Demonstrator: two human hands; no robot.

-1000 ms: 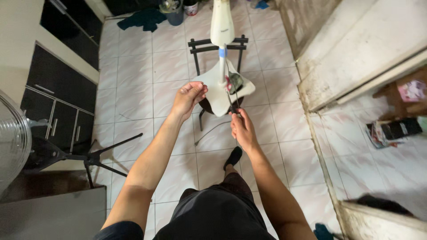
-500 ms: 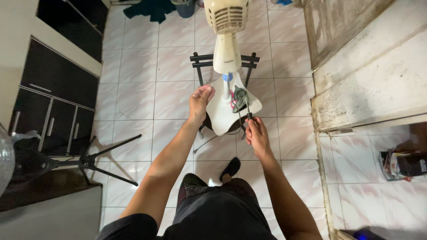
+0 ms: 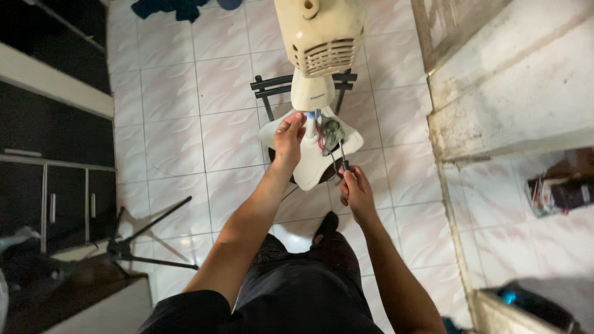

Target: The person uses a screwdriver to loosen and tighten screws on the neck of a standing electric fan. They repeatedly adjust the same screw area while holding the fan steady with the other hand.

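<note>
A cream standing fan (image 3: 320, 38) rises toward me from its white base (image 3: 314, 158), which lies on a black stool (image 3: 271, 88). My left hand (image 3: 289, 136) grips the fan's pole just above the base. My right hand (image 3: 354, 188) holds a screwdriver (image 3: 342, 154) whose tip points into the exposed wiring and grey part (image 3: 330, 132) on the base. My legs in dark trousers fill the bottom centre of the head view.
A black tripod (image 3: 139, 244) lies on the white tiled floor at the left. Dark cabinets (image 3: 55, 204) line the left wall. A worn concrete ledge (image 3: 513, 105) runs along the right, with a packet (image 3: 557, 192) below it. Dark cloth (image 3: 170, 7) lies at the top.
The view has moved closer and tilted, so the fan head now fills the top. My left hand shifted onto the pole. My right hand stays on the screwdriver.
</note>
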